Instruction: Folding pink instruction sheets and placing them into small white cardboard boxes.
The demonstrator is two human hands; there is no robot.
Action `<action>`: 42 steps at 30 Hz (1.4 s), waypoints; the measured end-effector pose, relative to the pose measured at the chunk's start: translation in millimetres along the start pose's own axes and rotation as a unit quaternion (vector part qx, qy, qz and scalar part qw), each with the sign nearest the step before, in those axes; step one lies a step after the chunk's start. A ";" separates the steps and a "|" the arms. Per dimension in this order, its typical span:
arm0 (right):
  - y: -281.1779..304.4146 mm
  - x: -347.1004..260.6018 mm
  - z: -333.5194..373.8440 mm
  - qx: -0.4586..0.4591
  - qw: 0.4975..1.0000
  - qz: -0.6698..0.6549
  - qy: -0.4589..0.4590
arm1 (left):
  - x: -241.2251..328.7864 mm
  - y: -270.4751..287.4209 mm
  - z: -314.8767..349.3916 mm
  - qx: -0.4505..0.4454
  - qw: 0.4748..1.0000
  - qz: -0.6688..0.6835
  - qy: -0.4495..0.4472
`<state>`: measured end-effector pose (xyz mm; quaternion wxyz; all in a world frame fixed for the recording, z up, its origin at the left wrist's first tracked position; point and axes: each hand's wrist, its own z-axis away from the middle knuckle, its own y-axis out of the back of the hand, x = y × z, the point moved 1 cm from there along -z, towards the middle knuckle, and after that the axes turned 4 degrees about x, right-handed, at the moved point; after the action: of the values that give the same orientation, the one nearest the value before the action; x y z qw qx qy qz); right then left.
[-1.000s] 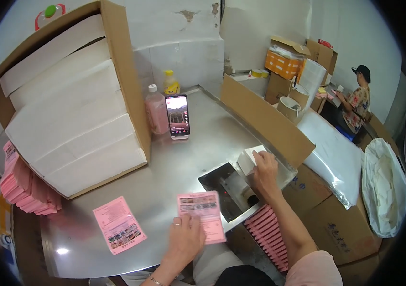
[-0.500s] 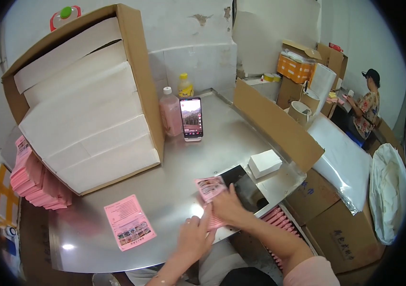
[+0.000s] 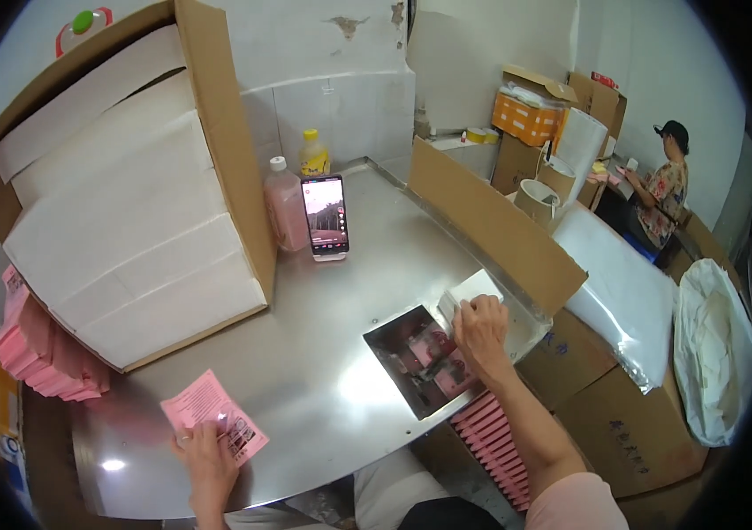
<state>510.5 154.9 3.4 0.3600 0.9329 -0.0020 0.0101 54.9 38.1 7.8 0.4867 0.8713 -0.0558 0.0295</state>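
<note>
My left hand point(image 3: 205, 461) is closed on the near edge of a pink printed leaflet point(image 3: 208, 402), just above the steel table. The leaflet's text and small pictures face up. My right hand point(image 3: 484, 340) grips the near side of a small white stack of folded paper point(image 3: 471, 290) at the table's right. Right beside it is a square opening point(image 3: 387, 340) cut through the tabletop. Pink printed packets point(image 3: 432, 346) show down inside that opening. Part of the white stack is hidden behind my right fingers.
A big carton of white paper blocks point(image 3: 133, 221) stands at the left, beside piled pink packets point(image 3: 45, 353). A phone point(image 3: 326, 216) and bottles point(image 3: 285, 208) stand behind. A cardboard flap point(image 3: 491, 225) edges the right. Pink packets point(image 3: 495, 446) line up below the table. Another person point(image 3: 663, 194) sits far right.
My hands have parted: the left moved left onto the leaflet and turned it, the right moved to the white stack. The pink packet they held is gone from them; pink packets now show inside the opening.
</note>
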 end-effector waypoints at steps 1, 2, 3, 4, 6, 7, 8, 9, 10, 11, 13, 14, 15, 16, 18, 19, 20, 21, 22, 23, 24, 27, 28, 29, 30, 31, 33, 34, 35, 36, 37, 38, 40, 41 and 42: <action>-3.2 4.0 2.6 0.003 1.000 -0.010 0.000 | -0.9 1.2 -0.4 -0.034 0.999 0.032 0.022; 3.2 2.4 8.8 -0.008 1.000 -0.009 -0.005 | -5.1 8.6 2.8 -0.077 0.994 0.062 0.037; 3.2 2.2 1.1 -0.006 1.000 -0.014 -0.006 | 7.3 9.7 -5.4 0.042 0.998 0.034 0.022; 4.0 1.4 -2.6 -0.004 1.000 -0.018 -0.006 | 21.9 14.6 -13.6 0.040 0.998 0.036 0.019; 2.4 4.6 0.5 -0.003 0.999 -0.031 -0.008 | 57.8 24.2 -22.8 -0.026 0.958 0.275 0.073; 4.3 6.7 0.1 0.001 0.999 -0.049 -0.007 | 78.5 14.8 -20.7 -0.026 0.953 0.302 0.003; 4.7 6.5 -1.4 0.006 0.997 -0.072 -0.004 | 98.8 -0.1 -18.5 -0.024 0.944 0.324 -0.065; 5.3 4.7 -2.9 0.008 0.997 -0.076 0.000 | 118.5 -15.5 -14.7 -0.022 0.938 0.330 -0.105; 5.1 3.6 -2.9 -0.009 0.998 -0.056 0.009 | 133.3 -26.8 -12.0 -0.023 0.930 0.338 -0.146; 7.3 2.2 -1.2 -0.026 0.999 -0.032 0.014 | 138.7 -26.2 -11.7 -0.023 0.929 0.339 -0.148; 6.5 -1.0 -5.9 -0.019 0.999 -0.037 0.012 | 143.7 -24.3 -13.7 -0.008 0.955 0.261 -0.144; 6.1 -0.6 -7.8 -0.014 0.999 -0.043 0.012 | 143.1 -25.5 -13.3 -0.009 0.954 0.262 -0.145; 4.6 2.2 -6.9 -0.014 0.999 -0.042 0.011 | 141.5 -27.5 -12.8 -0.004 0.953 0.266 -0.149; 2.7 6.8 -5.3 -0.009 0.999 -0.052 0.002 | 140.5 -28.3 -12.3 0.001 0.951 0.269 -0.152; 0.5 11.2 -5.6 -0.002 0.998 -0.066 -0.004 | 142.1 -28.1 -13.8 0.005 0.949 0.275 -0.156; 1.8 12.1 -5.5 0.000 0.998 -0.061 -0.004 | 142.7 -28.0 -14.3 0.008 0.946 0.282 -0.161; 2.5 11.6 -4.7 0.001 0.998 -0.056 -0.005 | 142.2 -28.6 -13.8 0.008 0.946 0.281 -0.160; 2.0 10.4 -4.4 0.001 0.998 -0.058 -0.005 | 141.9 -30.2 -13.2 0.007 0.948 0.276 -0.161; 1.7 9.1 -4.1 0.009 0.998 -0.057 -0.001 | 141.8 -31.1 -12.8 0.005 0.949 0.273 -0.161; 1.8 8.2 -2.7 0.016 0.998 -0.055 0.003 | 141.3 -31.4 -12.5 0.004 0.949 0.272 -0.162; 2.0 8.3 -2.6 0.015 0.998 -0.055 0.002 | 140.7 -31.6 -12.7 0.003 0.949 0.273 -0.160; 3.4 8.6 -4.7 0.000 0.998 -0.068 -0.006 | 139.8 -29.7 -14.2 0.000 0.948 0.277 -0.160; 3.9 8.2 -4.7 -0.008 0.998 -0.068 -0.002 | 139.4 -28.8 -14.7 -0.001 0.947 0.280 -0.160; 4.8 8.7 -5.2 -0.014 0.998 -0.067 0.001 | 139.7 -29.7 -14.9 0.001 0.946 0.280 -0.160; 3.5 9.4 -4.6 -0.012 0.998 -0.066 0.002 | 140.2 -31.4 -14.5 0.002 0.946 0.281 -0.160; 0.9 11.1 -3.4 0.000 0.997 -0.077 -0.025 | 140.5 -32.3 -14.8 0.004 0.946 0.283 -0.159; 4.3 17.1 -8.0 0.012 0.995 -0.091 -0.049 | 141.9 -31.0 -14.8 0.008 0.946 0.282 -0.161; 12.2 27.3 -14.0 0.073 0.982 -0.149 -0.094 | 143.2 -30.4 -15.1 0.010 0.945 0.282 -0.165; 19.6 32.4 -23.3 0.134 0.959 -0.210 -0.137 | 143.9 -31.4 -16.0 0.013 0.946 0.279 -0.163; 37.5 29.6 -35.9 0.133 0.959 -0.212 -0.136 | 144.4 -30.6 -14.5 0.012 0.945 0.281 -0.164; 59.7 23.6 -49.6 0.075 0.925 -0.301 -0.218 | 142.4 -29.9 -12.9 0.009 0.944 0.284 -0.167; 73.1 23.8 -57.8 0.022 0.876 -0.380 -0.296 | 142.5 -30.2 -14.1 0.012 0.942 0.287 -0.173; 45.8 34.8 -45.0 -0.032 0.892 -0.368 -0.262 | 141.4 -30.6 -13.7 0.006 0.944 0.285 -0.168; 29.7 43.2 -31.8 -0.020 0.900 -0.347 -0.262 | 144.5 -30.5 -13.2 0.011 0.941 0.291 -0.170; 23.3 43.0 -27.5 -0.011 0.907 -0.331 -0.261 | 146.2 -31.1 -11.8 -0.004 0.941 0.296 -0.166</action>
<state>552.7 156.3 40.3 0.3395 0.8452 0.2128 -0.3537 203.9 54.3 3.2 0.4433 0.8059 -0.3915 0.0266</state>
